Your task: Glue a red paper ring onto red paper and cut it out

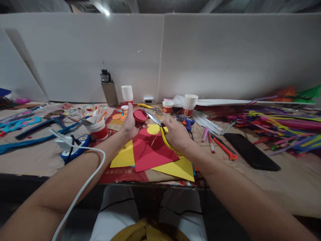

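Observation:
My left hand is closed around the edge of a round red piece, which looks like a cut-down paper cup. In my right hand are scissors with yellow handles, my fingers wrapped round the grips. The scissor blades reach to the rim of the red piece; whether they bite into it I cannot tell. A thin pale strip dangles below the blades. Under both hands lies a red sheet on top of yellow sheets. Orange paper discs sit just beyond my left hand.
Paper cup stacks stand at the back, beside a dark bottle. At left are a cup of tools and a blue tape dispenser. A phone, orange-handled scissors and pipe cleaners lie at right.

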Demonstrator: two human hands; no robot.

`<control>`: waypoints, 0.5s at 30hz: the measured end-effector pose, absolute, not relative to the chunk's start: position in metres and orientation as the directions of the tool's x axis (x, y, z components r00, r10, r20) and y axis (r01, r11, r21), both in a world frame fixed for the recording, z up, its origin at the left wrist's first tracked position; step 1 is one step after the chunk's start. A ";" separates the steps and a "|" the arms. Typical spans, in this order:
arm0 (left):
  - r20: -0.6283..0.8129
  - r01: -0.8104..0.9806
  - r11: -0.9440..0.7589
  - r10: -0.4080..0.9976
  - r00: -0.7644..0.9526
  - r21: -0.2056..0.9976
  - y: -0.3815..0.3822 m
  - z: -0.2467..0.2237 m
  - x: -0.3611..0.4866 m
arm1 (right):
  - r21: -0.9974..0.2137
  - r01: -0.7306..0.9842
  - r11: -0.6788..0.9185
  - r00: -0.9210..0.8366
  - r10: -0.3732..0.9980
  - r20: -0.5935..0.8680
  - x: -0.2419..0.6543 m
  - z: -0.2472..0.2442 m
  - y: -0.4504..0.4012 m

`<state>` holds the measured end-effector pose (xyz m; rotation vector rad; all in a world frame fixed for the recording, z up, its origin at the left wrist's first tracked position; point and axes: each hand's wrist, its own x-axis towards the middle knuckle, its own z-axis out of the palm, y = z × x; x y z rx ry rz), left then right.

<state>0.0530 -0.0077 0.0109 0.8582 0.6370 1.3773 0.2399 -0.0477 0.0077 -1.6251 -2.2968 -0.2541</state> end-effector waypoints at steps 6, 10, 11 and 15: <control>0.108 -0.578 -0.073 0.994 0.026 0.813 -0.009 0.010 0.055 | -0.067 0.941 0.332 -0.290 0.892 0.348 0.241 0.008 -0.047; 0.100 -0.566 -0.021 0.989 0.109 0.824 -0.009 0.007 0.055 | -0.066 0.940 0.335 -0.291 0.886 0.362 0.241 0.008 -0.047; 0.093 -0.558 -0.003 0.987 0.134 0.830 -0.009 0.007 0.055 | -0.063 0.940 0.335 -0.291 0.885 0.363 0.241 0.008 -0.047; 0.083 -0.544 0.023 0.982 0.169 0.839 -0.009 0.008 0.054 | -0.057 0.935 0.349 -0.306 0.879 0.366 0.242 0.007 -0.045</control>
